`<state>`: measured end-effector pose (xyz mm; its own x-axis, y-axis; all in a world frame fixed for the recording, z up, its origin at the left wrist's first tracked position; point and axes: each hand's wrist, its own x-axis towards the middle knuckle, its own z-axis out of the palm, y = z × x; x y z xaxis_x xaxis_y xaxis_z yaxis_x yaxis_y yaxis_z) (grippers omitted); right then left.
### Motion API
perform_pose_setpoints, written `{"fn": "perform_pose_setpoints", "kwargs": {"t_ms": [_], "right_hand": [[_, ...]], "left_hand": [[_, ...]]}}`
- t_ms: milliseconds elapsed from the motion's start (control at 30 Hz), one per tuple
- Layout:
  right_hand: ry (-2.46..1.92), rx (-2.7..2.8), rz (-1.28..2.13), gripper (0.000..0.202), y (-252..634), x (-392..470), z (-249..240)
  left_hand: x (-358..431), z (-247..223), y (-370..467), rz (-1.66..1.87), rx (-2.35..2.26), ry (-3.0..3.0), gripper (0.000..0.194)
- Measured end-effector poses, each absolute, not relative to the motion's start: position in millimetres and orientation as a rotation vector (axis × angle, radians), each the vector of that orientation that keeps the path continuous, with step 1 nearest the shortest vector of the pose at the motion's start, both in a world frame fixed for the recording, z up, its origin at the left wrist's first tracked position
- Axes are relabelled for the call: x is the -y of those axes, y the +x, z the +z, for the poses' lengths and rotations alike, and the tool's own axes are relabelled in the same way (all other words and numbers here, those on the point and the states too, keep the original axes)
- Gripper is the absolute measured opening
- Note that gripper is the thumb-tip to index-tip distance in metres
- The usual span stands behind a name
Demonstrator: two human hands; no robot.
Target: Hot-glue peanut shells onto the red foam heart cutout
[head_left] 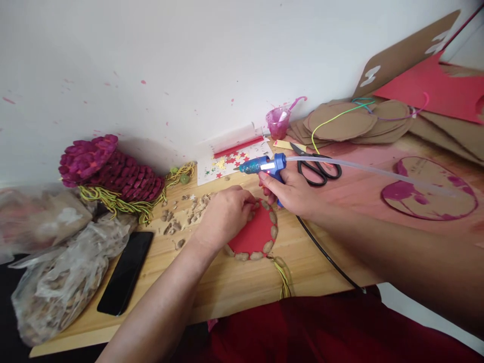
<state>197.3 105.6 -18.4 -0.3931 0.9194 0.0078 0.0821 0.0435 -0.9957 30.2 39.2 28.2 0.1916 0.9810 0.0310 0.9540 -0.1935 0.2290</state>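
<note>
My right hand (293,191) is wrapped round a blue hot glue gun (279,164), its nozzle pointing left above the work. A long translucent glue stick (363,169) runs out of its back. Below it lies a red disc (254,234) edged with unshelled peanuts (268,246), a yellow-green tassel (282,277) at its near side. My left hand (229,214) is closed over the disc's upper left edge, fingertips pinching a peanut (250,216) that they partly hide.
Loose peanuts (172,225), a black phone (124,272) and plastic bags (75,272) lie left. Stacked purple peanut discs (124,171) stand behind. Star stickers (230,161), scissors (319,169) and a purple paint cup (278,122) are at the back; cardboard discs (340,121) are right. A black cable (327,254) crosses the table.
</note>
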Motion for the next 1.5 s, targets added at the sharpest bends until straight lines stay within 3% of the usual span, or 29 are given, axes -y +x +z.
{"fn": "perform_pose_setpoints", "kwargs": {"t_ms": [933,1500], "right_hand": [[-1.043,1.625,1.408,0.042,197.3,-105.9,-20.2],[-1.059,1.671,1.388,0.035,194.9,-103.3,-16.8]], "left_hand": [[-39.1,27.5,36.8,0.125,-1.928,2.337,0.014],[-40.1,23.0,35.1,0.308,-1.888,2.248,0.02]]}}
